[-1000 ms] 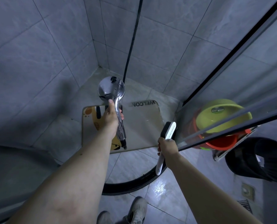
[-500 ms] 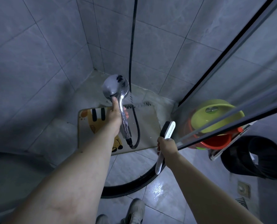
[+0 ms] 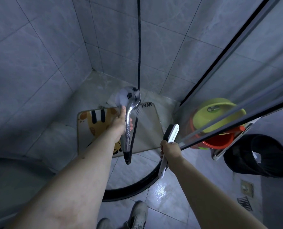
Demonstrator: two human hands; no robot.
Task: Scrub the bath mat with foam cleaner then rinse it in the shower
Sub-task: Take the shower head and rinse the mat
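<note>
Dim, blue-grey shower corner

Wide-angle bending curves the tile lines at the edges — a bright glare patch on the wet floor [image 3: 160,190] — forearms nearest the lens look soft.

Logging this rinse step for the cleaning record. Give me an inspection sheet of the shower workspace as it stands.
Surface: tiled shower floor, wet; glare on the tiles outside.
Job's things: bath mat flat on the floor; shower head spraying onto it; scrub brush held off the mat.
Clutter: green basin stacked on red basin, black bin, all outside the glass.
Hands: left hand grips the shower head handle; right hand grips the brush handle.
Cables: black hose hangs down the wall and loops to the handle.
Surroundings: glass door, floor drain, shoes.
</note>
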